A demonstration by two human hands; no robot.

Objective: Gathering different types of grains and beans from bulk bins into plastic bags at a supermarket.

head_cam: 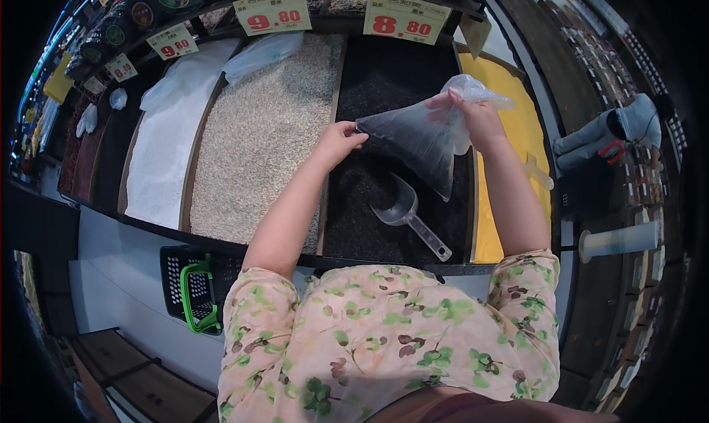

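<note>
A clear plastic bag (412,137) is stretched between my hands above a bin of black rice (357,223). My left hand (339,143) pinches one corner of the bag between thumb and fingers. At the bag's gathered upper right part, my right hand (479,118) grips the plastic, some fingers showing through it. Whether the bag holds anything cannot be told, as the dark grain shows through. Below the bag a clear plastic scoop (401,207) lies on the black rice, its handle towards me.
Left of the black rice are bins of pale grain (260,140) and white grain (160,162); yellow grain (490,201) is on the right. Price signs (407,21) hang along the shelf. A black shopping basket (176,281) with green handles stands lower left. Another person (604,129) is at right.
</note>
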